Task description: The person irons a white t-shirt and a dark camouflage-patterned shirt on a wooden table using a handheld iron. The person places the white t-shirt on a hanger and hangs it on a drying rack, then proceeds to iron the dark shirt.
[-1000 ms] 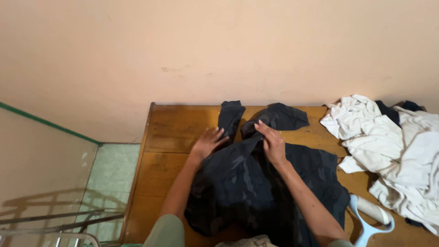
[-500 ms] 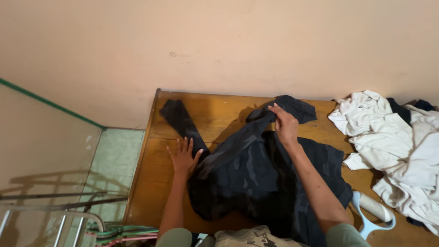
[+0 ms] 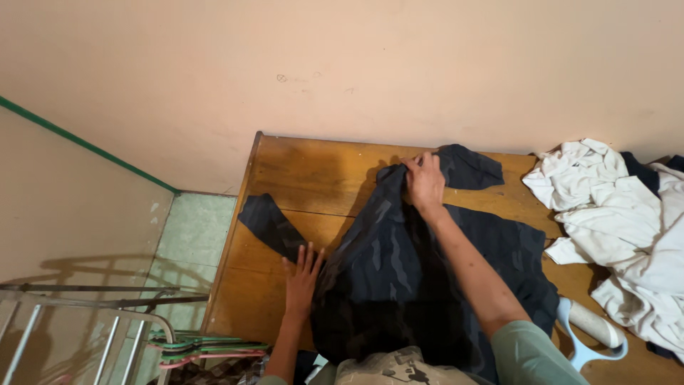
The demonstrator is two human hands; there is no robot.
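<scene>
A dark camouflage garment lies spread on the wooden table; the left hand presses flat, fingers splayed, beside its sleeve; the right hand pinches the collar end; smoothing appears underway; folding would seemingly need both sleeves squared.

Head-worn view, down over table

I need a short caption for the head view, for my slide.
Two hands spread a dark garment on a wooden table.
</scene>
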